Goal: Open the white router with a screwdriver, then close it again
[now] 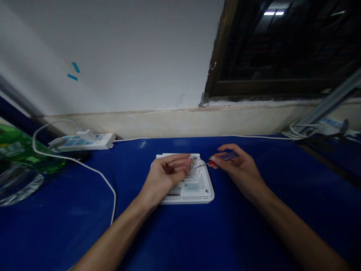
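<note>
A white, rounded device [197, 196] with rows of small holes and a pale label lies on the blue table. Over its left part is my left hand [166, 175], its fingers curled and their tips pressed together; whatever they hold, if anything, is too small to name. To the right of the device, my right hand [239, 165] grips a screwdriver [229, 156] with a clear and red handle. The screwdriver's thin shaft points left, its tip over the upper part of the device near my left fingertips. Contact at the tip cannot be made out.
At the left are a white power strip [105, 141] with a plug, a white cable [96, 171], a green bottle [19, 146] and a clear glass dish [31, 190]. A wall borders the blue table [197, 241] at the back. Coiled cable [296, 131] circles a metal post at the right.
</note>
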`<state>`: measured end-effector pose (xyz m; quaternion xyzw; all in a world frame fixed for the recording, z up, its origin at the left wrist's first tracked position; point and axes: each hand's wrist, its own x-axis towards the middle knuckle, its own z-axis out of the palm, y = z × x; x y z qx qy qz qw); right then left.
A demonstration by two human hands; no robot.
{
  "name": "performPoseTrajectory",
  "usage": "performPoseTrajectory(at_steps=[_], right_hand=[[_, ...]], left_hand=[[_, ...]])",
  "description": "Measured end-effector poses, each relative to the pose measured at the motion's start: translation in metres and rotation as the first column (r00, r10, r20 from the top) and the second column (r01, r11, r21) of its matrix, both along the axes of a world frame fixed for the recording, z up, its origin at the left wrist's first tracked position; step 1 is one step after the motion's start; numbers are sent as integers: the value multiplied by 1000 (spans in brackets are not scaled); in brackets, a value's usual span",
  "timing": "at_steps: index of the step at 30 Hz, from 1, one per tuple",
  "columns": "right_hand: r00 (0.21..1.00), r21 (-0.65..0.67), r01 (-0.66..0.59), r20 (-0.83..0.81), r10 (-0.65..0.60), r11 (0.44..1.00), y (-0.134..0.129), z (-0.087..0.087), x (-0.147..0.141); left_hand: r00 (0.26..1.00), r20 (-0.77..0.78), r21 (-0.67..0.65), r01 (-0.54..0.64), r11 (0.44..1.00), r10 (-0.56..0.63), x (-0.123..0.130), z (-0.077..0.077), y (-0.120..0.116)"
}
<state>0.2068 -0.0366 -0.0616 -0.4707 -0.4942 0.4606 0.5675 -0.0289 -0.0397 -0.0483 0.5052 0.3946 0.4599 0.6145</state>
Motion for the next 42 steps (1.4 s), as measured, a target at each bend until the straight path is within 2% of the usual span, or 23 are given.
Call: performPoseTrajectory(at_steps=[3,7,17,20,25,28,30,33,38,40,42], right_hand=[[999,-12,37,-37,-37,999,3,0,5],[995,-27,59,-74,-61,998,4,-1,7],[996,3,52,-74,-51,999,1,2,3],[995,5,44,-84,-44,999,-1,3,0],[995,-26,-49,-85,47,998,-8,2,-9],[993,-36,-95,-70,93,995,-10,1,-11],[995,-35,-92,-51,90,995,-10,1,-11],[997,-24,-58,-46,57,998,-8,2,-9],[997,-3,-36,-68,36,999,-5,3,-8],[996,-5,-46,-72,45,999,-5,2,-8],[995,-4,-63,-72,63,998,-6,0,-8]], left_hand=[[993,111,-83,-36,996,45,-3,-1,4],[978,203,-160,-21,987,54,-3,1,5],[989,150,-133,21,991,-1,-5,8,3],[993,118,-82,19,996,-9,-3,8,1],[996,-89,51,27,998,-23,3,6,-6],[983,-183,155,11,988,18,4,3,-9],[969,-233,232,-31,972,87,3,3,-9],[961,-201,313,-122,942,191,-2,6,-5],[951,-15,396,-279,875,310,-10,15,4],[944,28,447,-306,841,328,-12,17,5],[944,9,504,-290,814,331,-14,16,4]])
